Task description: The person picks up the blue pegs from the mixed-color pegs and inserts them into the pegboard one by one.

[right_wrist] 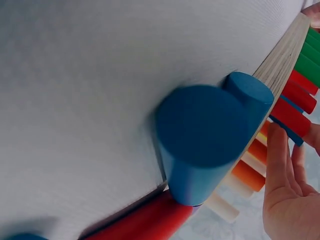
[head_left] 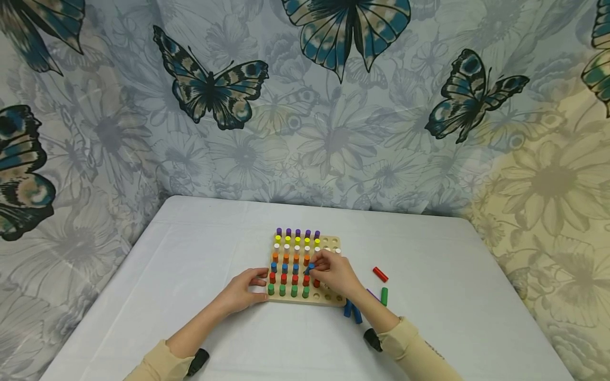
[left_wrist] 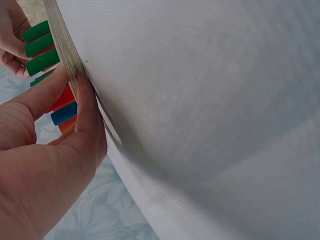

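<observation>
A wooden pegboard (head_left: pixel 305 300) lies on the table with rows of purple, yellow, white, orange, blue, red and green pegs standing in it. My left hand (head_left: pixel 246 290) grips the board's near left corner, thumb and fingers at its edge. The left wrist view shows green pegs (left_wrist: pixel 42 62) just beyond that thumb. Over the blue row, my right hand (head_left: pixel 334 273) pinches a blue peg (head_left: pixel 310 268), which leans at a slant. Its lower end is hard to make out, so I cannot tell whether it is in a hole. The hand covers part of the board's right side.
Right of the board lie a red peg (head_left: pixel 380 274), a green peg (head_left: pixel 384 296) and a purple peg partly behind the right forearm. Loose blue pegs (head_left: pixel 357 314) lie by the board's near right corner. A patterned cloth (head_left: pixel 329 159) hangs behind the white table (head_left: pixel 229 222).
</observation>
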Action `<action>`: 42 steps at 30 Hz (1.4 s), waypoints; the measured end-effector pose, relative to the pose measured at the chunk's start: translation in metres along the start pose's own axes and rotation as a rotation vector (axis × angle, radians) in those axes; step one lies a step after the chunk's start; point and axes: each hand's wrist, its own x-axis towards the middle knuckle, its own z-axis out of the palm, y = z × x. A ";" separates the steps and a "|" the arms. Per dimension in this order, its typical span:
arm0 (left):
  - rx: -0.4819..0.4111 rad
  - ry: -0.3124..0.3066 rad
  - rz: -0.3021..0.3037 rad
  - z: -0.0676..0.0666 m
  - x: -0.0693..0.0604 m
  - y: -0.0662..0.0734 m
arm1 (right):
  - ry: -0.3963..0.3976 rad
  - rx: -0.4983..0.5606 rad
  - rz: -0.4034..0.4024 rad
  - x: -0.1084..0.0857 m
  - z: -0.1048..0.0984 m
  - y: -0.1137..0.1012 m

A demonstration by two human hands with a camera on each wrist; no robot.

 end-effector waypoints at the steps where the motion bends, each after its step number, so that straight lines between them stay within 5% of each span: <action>1: 0.000 0.000 -0.001 0.000 0.000 0.000 | 0.000 -0.002 0.003 0.000 0.000 0.000; 24: -0.016 -0.002 -0.008 0.000 0.000 -0.002 | -0.071 -0.057 -0.098 -0.002 0.002 0.005; 42: -0.011 0.002 -0.002 0.001 0.000 -0.001 | -0.004 -0.072 0.031 -0.015 -0.018 0.007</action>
